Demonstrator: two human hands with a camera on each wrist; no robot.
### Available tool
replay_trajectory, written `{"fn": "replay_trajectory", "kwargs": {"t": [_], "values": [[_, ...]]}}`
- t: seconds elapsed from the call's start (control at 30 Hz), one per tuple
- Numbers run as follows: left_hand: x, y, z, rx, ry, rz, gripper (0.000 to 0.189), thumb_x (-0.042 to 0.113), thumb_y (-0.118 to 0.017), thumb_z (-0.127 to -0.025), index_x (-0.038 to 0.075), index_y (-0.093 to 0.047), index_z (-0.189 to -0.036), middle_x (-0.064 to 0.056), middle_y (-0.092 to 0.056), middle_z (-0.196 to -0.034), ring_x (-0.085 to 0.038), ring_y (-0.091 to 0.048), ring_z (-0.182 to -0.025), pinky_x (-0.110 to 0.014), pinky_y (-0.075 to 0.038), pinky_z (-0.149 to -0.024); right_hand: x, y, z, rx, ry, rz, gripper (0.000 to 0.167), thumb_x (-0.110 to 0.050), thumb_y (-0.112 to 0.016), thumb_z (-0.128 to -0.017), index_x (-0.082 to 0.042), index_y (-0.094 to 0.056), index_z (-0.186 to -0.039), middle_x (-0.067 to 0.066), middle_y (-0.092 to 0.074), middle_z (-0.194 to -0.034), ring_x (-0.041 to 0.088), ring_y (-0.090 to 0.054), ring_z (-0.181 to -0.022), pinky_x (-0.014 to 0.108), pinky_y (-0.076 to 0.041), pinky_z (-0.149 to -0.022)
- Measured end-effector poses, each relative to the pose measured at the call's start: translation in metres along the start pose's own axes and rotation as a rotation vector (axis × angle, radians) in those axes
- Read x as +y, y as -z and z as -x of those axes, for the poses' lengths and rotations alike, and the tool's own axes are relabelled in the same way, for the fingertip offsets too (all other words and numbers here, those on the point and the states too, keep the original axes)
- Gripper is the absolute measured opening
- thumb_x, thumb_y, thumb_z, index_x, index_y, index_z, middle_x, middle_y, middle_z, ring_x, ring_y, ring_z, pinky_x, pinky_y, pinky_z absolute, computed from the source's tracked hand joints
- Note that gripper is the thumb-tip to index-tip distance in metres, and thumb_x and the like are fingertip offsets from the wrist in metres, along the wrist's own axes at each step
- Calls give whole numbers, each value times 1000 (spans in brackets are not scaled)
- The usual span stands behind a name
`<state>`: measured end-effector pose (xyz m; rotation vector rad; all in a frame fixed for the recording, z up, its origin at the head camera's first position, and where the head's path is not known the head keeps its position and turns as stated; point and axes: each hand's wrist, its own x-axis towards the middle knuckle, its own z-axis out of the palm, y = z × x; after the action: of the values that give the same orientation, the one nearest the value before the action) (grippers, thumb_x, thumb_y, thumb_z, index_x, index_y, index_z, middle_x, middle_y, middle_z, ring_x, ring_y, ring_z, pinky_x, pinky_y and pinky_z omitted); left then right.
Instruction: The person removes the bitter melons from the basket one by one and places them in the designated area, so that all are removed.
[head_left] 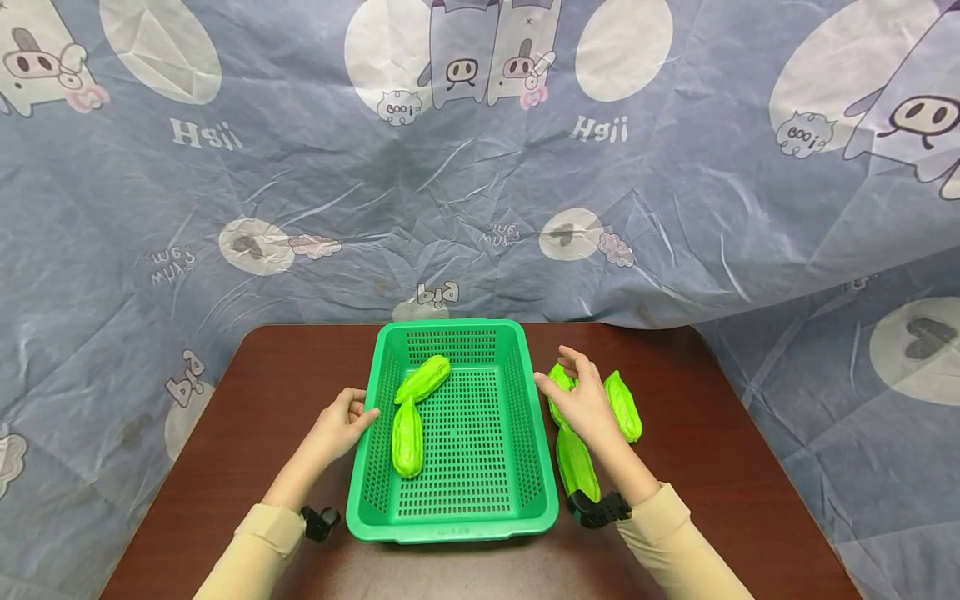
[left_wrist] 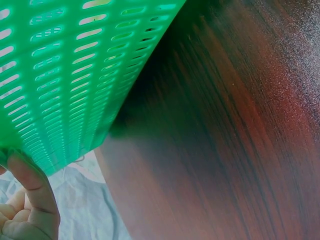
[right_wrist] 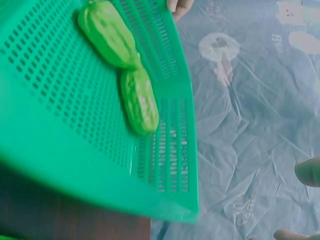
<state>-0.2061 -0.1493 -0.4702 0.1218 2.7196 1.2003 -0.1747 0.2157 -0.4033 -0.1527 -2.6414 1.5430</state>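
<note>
A green plastic basket (head_left: 453,532) with slotted walls sits on the table. Two bright green bitter melons (head_left: 407,440) lie end to end on its left side, also visible in the right wrist view (right_wrist: 140,100). My left hand (head_left: 341,425) pinches the left rim, thumb on top and fingers outside; in the left wrist view a curled finger (left_wrist: 32,185) shows at the wall. Right of the basket, my right hand (head_left: 588,404) hovers with thumb and fingers apart, holding nothing. It partly covers a bitter melon (head_left: 557,379); another (head_left: 576,467) lies nearer me, and a third (head_left: 624,408) to its right.
The dark brown wooden table (head_left: 300,367) extends on both sides of the basket. Behind it hangs a grey-blue cloth (head_left: 420,208) with cartoon prints. A black wrist strap (head_left: 600,508) on the right arm overlaps the nearest melon in the head view.
</note>
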Motion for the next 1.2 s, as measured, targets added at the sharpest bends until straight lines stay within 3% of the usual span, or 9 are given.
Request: {"fn": "replay_trajectory", "kwargs": {"t": [0.47,1.2], "values": [[1,0,1,13,-6,3,44,20,-59,-100,-5,-46,-134,-15,-57,-103,-24,-60,-91,-38,-52,-78,-25,-42,-9,-35,110,44,72,-30,-71,-92,-5,-36,-149,19,-44,-140,35,-45,-129,52,-42,-103],[0,0,0,10,-3,13,44,20,-59,-100,-5,-45,-134,-13,-56,-101,-23,-59,-91,-36,-50,-77,-40,-99,-11,-174,158,64,70,-36,-71,-89,-9,-42,-147,16,-49,-138,37,-49,-126,53,-46,-98]]}}
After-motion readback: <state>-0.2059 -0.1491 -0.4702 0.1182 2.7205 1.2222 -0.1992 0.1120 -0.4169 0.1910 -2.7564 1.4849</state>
